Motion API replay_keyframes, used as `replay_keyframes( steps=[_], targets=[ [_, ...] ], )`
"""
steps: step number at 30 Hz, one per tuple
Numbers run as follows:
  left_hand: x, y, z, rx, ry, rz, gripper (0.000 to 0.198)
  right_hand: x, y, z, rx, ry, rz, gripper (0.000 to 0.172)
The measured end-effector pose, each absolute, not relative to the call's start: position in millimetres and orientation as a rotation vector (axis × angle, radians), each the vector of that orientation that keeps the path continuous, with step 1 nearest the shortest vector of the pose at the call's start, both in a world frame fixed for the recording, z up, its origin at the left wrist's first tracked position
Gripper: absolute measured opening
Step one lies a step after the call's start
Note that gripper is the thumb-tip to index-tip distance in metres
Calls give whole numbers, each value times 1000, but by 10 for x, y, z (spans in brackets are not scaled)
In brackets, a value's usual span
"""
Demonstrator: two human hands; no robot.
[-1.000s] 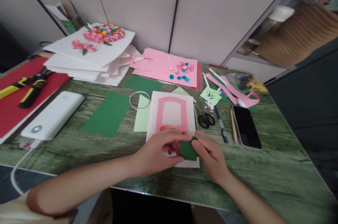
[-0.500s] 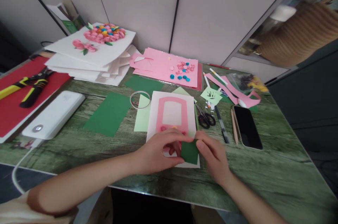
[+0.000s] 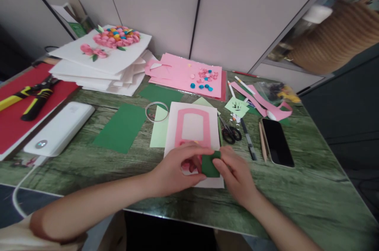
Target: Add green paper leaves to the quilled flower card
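Both hands meet over the near end of a white card [image 3: 192,124] that bears a pink frame [image 3: 192,126]. My left hand [image 3: 177,170] and my right hand [image 3: 235,174] pinch a small piece of dark green paper [image 3: 209,166] between their fingertips, just above the card. The paper looks folded or curled. Small pink bits lie under my left fingers, partly hidden.
Scissors [image 3: 231,132], a pen [image 3: 248,139], a wooden stick and a phone [image 3: 276,141] lie right of the card. A green sheet [image 3: 121,126], a tape ring [image 3: 156,111] and a white power bank [image 3: 59,128] lie left. Pink sheets [image 3: 186,74], stacked white cards [image 3: 100,59] and pliers [image 3: 35,97] are behind.
The green paper has gone from a flatter piece to a smaller, more bent shape between my fingers. Both hands have stayed over the card's near end.
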State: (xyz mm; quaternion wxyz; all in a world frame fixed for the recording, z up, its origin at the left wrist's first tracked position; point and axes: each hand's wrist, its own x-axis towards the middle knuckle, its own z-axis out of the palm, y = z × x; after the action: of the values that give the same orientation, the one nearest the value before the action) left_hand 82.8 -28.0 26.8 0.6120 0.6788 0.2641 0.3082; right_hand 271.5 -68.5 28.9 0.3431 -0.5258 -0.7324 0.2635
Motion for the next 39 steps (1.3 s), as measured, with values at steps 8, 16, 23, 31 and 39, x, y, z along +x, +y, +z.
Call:
replay_keyframes(
  steps=[8,16,23,31,39],
  targets=[
    [826,-276,262,1595,625,766,51,2701,-683,250,-1346,-1941,601,34],
    [835,-266,252,1585,643,816,49,2731,-661,252,-1371,-1946,626,41],
    [823,-195,267,1390,813,934,49,3231,-282,129,-2063,-1936,-28,19],
    [814,-164,286,1263,750,1098,46,3359,-204,21,-2479,-1914,120,28],
    [788,-135,298,1340,825,1199,24,3492,-275,219,-2270,-1845,476,21]
  ],
)
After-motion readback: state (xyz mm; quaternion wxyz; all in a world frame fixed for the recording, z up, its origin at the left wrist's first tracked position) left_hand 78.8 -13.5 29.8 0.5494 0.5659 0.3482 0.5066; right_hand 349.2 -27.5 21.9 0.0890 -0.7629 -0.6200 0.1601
